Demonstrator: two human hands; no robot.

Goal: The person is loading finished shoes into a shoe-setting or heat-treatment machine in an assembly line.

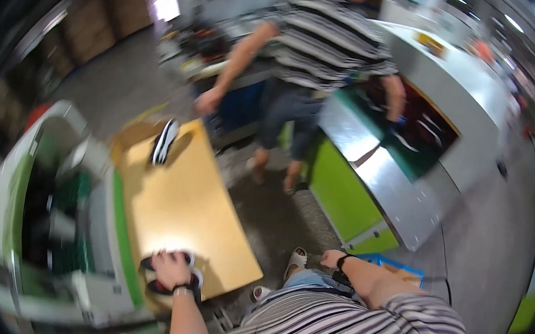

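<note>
My left hand (172, 270) reaches down to the near left end of a light wooden tabletop (185, 191). Its fingers are closed over a pair of dark shoes (165, 286) with white and red parts, and they cover much of the uppers. My right hand (332, 259) hangs beside my right hip, away from the table. Its fingers look loosely curled, with nothing visible in them. Toward the table's far end lies a single black shoe (164, 141) with a white sole, apart from my hands.
A white and green machine (12, 204) stands along the table's left side. Ahead, a co-worker in a striped shirt (328, 42) faces away, one arm over a metal-topped green conveyor (365, 178) carrying dark shoes. A blue crate (394, 267) sits beyond my right arm.
</note>
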